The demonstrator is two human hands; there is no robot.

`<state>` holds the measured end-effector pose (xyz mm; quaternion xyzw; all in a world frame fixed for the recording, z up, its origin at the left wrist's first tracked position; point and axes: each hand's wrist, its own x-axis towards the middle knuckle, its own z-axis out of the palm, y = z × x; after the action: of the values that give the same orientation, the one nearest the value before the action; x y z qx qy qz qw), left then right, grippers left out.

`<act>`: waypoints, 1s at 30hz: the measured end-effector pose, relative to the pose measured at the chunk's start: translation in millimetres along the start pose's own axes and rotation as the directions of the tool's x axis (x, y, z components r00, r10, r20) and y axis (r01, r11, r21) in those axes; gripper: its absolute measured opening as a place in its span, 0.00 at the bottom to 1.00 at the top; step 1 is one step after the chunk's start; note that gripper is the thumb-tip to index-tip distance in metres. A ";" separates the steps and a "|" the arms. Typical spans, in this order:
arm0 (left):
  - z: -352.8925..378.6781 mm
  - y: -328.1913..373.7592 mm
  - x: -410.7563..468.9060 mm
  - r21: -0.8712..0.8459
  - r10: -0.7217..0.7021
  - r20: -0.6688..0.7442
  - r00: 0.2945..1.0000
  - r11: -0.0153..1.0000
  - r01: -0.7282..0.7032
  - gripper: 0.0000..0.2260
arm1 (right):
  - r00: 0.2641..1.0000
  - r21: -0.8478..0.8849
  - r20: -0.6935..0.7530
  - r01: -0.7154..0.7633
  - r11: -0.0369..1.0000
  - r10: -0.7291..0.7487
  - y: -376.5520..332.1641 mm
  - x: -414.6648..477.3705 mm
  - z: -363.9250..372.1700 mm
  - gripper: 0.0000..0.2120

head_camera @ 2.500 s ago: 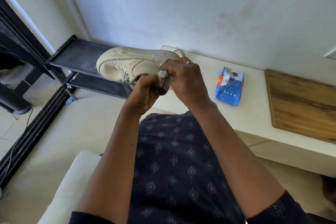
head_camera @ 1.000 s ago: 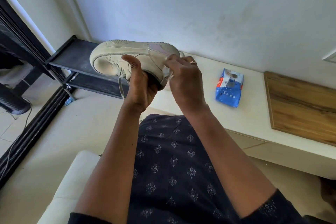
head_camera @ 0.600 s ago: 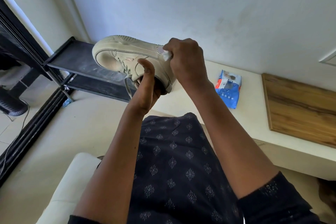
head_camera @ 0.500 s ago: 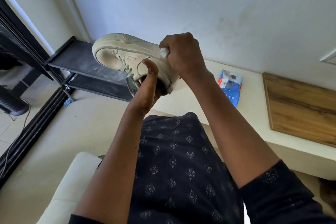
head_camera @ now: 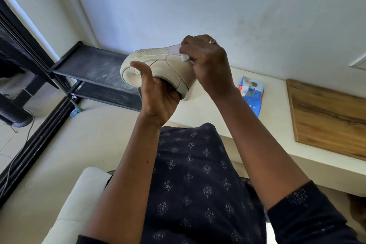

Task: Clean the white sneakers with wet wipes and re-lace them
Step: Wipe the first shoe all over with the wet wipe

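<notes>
Head cam: we've got the sneaker (head_camera: pixel 158 65) held up in front of us, toe to the left, sole turned away. L hand (head_camera: pixel 158 95) grips it from below, fingers tucked in the opening (thumb out along the side). R hand (head_camera: pixel 206 61) is balled round a wipe (head_camera: pixel 185 57), pressing it near the heel. Wipes pack (head_camera: pixel 250 93) lies on the ledge (head_camera: pixel 277 125). We'd judge cleaning is underway on shoe 1; 2nd shoe isn't in view, and re-lacing is left to do.

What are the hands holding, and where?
Left hand grips the sneaker from below, near its opening; right hand pinches a wet wipe against the heel side.
</notes>
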<state>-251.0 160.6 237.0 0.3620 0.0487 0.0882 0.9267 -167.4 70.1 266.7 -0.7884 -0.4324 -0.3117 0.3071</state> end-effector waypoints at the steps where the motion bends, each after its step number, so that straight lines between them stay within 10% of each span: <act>1: 0.2 0.2 0.2 -0.023 0.004 0.002 1.000 1.000 -0.004 0.43 | 0.999 -0.016 -0.051 0.006 1.000 -0.006 0.4 -3.4 -0.3 0.07; 7: 1.5 2.0 -0.4 -0.139 0.010 -0.048 0.999 0.990 -0.016 0.39 | 0.951 -0.049 -0.306 -0.073 0.996 0.055 -5.9 -27.4 6.1 0.09; 14: -7.9 8.1 2.2 -0.279 0.004 -0.151 0.988 0.959 -0.047 0.30 | 0.829 0.247 -0.327 -0.388 0.888 0.453 -15.9 -68.2 40.3 0.11; 17: -12.0 5.9 3.3 -0.321 -0.049 -0.138 0.989 0.947 0.002 0.29 | 0.558 0.563 -0.116 -0.645 0.517 0.822 -29.1 -75.2 54.1 0.10; 20: -13.9 3.4 5.6 -0.336 -0.060 -0.164 0.985 0.942 0.002 0.28 | 0.324 0.846 0.196 -0.534 0.008 0.926 -27.0 -67.8 54.4 0.10; 30: -18.8 -3.9 9.6 0.018 -0.020 -0.321 0.947 0.999 0.027 0.34 | 0.482 0.834 0.463 -0.521 -0.182 0.744 -7.2 -54.4 42.7 0.16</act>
<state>-244.0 172.1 220.4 0.3523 0.2038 0.1341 0.9035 -187.5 78.7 200.8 -0.5057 -0.0320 0.1335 0.8517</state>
